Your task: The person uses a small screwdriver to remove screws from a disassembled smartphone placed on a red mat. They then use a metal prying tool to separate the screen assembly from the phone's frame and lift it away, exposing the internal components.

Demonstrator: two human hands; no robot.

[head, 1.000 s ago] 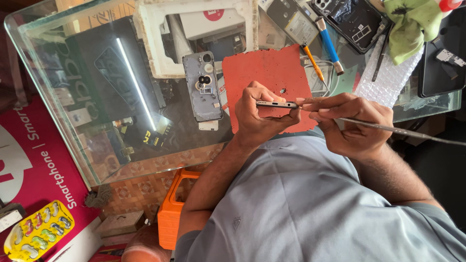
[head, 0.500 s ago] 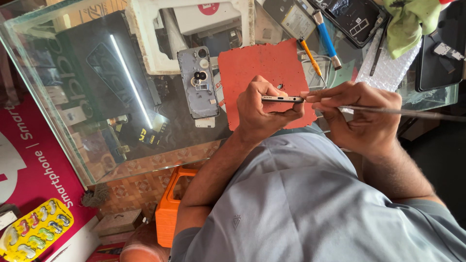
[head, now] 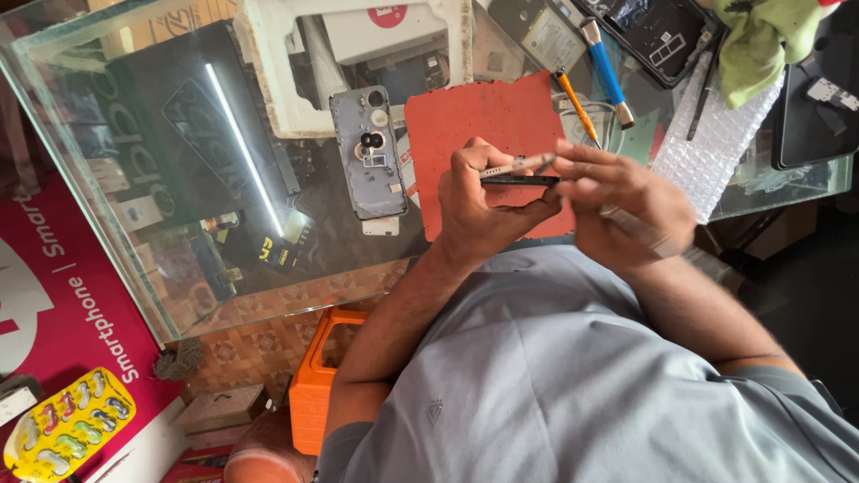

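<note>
My left hand [head: 479,210] grips a thin dark phone [head: 519,180] edge-on, above a red work mat [head: 483,125] on the glass table [head: 134,259]. A pale silver strip [head: 517,166] angles up off the phone's top edge. My right hand [head: 626,210] is closed at the phone's right end, fingertips touching the strip. It holds a slim metal tool [head: 631,224], which is blurred. A grey phone back cover [head: 369,152] with camera rings lies left of the mat.
Blue-handled [head: 601,54] and orange [head: 574,105] screwdrivers lie beyond the mat. A black phone frame [head: 658,31], a green cloth [head: 761,45] and bubble wrap [head: 716,143] sit at the right. A white tray [head: 268,72] is further back. An orange box [head: 313,385] stands under the table.
My right hand has drawn closer to the phone's end and the long tool no longer sticks out to the right. The pale strip now stands off the phone's edge.
</note>
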